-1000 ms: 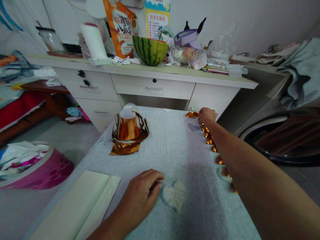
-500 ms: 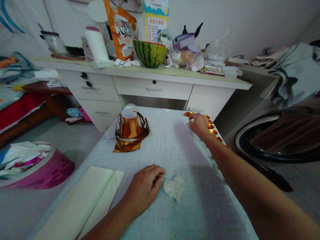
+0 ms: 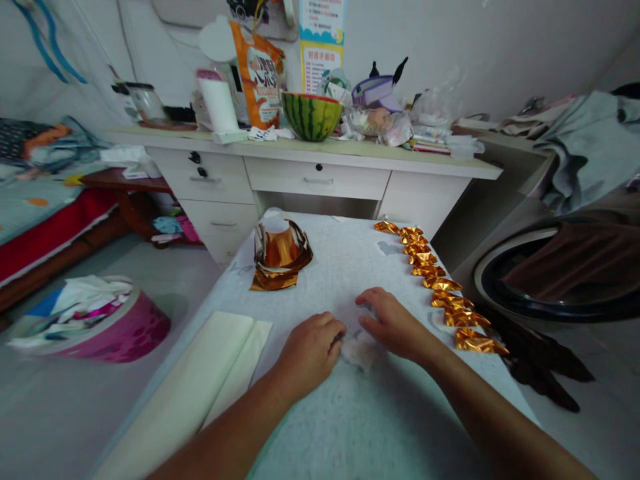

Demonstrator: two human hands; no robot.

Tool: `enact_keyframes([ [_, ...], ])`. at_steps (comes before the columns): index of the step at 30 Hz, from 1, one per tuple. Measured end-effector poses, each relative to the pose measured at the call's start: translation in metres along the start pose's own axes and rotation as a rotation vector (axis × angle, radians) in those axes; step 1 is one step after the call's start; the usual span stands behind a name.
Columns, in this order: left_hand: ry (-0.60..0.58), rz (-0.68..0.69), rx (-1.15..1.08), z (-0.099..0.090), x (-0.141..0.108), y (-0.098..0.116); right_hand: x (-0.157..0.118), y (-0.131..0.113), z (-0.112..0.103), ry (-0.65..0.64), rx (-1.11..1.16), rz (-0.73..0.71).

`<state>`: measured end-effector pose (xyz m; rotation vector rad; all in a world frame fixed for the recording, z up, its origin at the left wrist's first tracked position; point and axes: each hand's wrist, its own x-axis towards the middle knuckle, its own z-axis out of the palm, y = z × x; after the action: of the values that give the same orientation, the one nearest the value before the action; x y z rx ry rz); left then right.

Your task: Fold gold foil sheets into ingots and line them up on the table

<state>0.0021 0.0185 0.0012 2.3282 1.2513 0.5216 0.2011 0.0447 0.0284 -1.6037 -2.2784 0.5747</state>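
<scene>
My left hand (image 3: 314,348) rests on the cloth-covered table (image 3: 340,267), its fingers curled in towards the thumb. I see nothing held in it. Just to its right hovers my right hand (image 3: 393,325), thumb and fingers apart and without anything between them. Along the table's right edge runs a row of several folded gold foil pieces (image 3: 443,283). A stack of curved gold foil sheets (image 3: 280,250) stands at the far left of the table. Pale folded paper or cloth (image 3: 200,373) lies by my left forearm.
Behind the table stands a white desk (image 3: 315,175) bearing a cut watermelon (image 3: 311,118), an orange snack bag (image 3: 259,80) and plastic bags. A pink bin (image 3: 120,333) with scraps is on the floor at left. A washing machine (image 3: 530,267) is at right.
My right hand has drawn back from the far end of the foil row to beside my left hand, uncovering the row. My left hand keeps its curled pose. The view has shifted slightly.
</scene>
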Motion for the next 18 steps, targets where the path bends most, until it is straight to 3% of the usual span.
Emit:
enact_keyframes([
  [5, -0.033, -0.012, 0.152, -0.005, 0.000, 0.008, -0.018, -0.015, 0.024, -0.002, -0.038, 0.020],
  [10, -0.104, 0.018, 0.299, -0.013, -0.006, 0.018, -0.019, -0.014, 0.049, 0.179, -0.151, 0.100],
  [18, -0.190, 0.000, 0.435, -0.028, -0.020, 0.037, -0.016, -0.004, 0.053, 0.224, -0.110, 0.049],
])
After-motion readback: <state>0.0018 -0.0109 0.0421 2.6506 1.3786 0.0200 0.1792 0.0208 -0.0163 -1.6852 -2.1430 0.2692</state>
